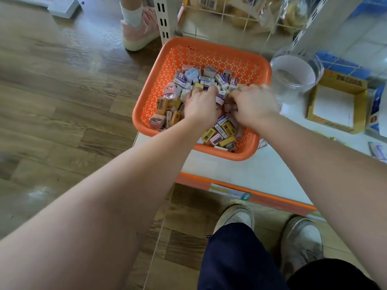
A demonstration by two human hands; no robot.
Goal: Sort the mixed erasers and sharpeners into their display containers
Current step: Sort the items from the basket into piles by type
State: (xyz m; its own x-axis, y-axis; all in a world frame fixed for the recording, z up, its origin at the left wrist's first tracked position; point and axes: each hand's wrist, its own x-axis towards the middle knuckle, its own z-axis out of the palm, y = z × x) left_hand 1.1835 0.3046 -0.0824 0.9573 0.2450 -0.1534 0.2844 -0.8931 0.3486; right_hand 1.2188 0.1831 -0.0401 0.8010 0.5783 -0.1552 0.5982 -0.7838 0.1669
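L hand [201, 105], R hand [252, 105] among "2B" erasers [227, 127].

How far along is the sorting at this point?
Done: nothing visible; the clear jar and yellow display box look empty. In hand: the left hand and right hand dig into the mixed pile in the orange basket. Left: practically the whole pile.
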